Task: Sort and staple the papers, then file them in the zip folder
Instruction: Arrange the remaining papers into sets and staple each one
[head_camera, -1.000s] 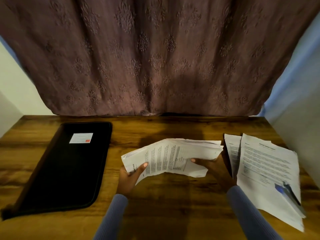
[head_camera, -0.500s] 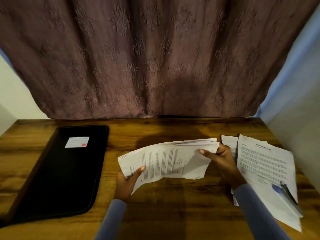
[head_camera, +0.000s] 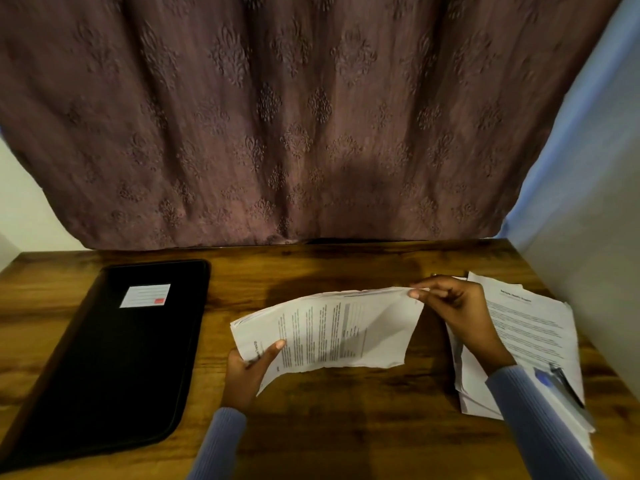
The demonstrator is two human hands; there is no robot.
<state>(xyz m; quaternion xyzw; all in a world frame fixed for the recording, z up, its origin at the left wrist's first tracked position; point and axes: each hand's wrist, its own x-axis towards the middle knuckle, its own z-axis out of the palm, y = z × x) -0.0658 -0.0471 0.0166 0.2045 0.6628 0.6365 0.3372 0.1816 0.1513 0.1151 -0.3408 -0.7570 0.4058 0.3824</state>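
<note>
Your left hand (head_camera: 246, 370) grips the near left corner of a sheaf (head_camera: 329, 332) of printed papers, thumb lying on top of the front sheet and the other fingers hidden beneath. Your right hand (head_camera: 457, 311) pinches the far right corner of the same sheaf between thumb and fingertips, with the remaining fingers curled. The sheaf is held between both hands above the middle of the table (head_camera: 329, 427), bowed upward along its far edge, its printed face turned toward you and the text running sideways. The sheet edges at the left corner are fanned slightly apart.

A second pile (head_camera: 533, 327) of printed papers lies flat on the table at your right, just beside your right hand and partly under your right forearm. Its sheets are skewed against each other so several corners stick out. On the near end of that pile rests a stapler (head_camera: 557, 382), dark with a blue part; your right sleeve (head_camera: 540, 420) covers some of it.

At your left, well apart from the sheaf, the black zip folder (head_camera: 114, 358) lies flat and closed on the table, with a white label (head_camera: 145, 295) bearing a small red mark near its far end. A patterned purple curtain (head_camera: 294, 116) hangs behind the table's far edge.
</note>
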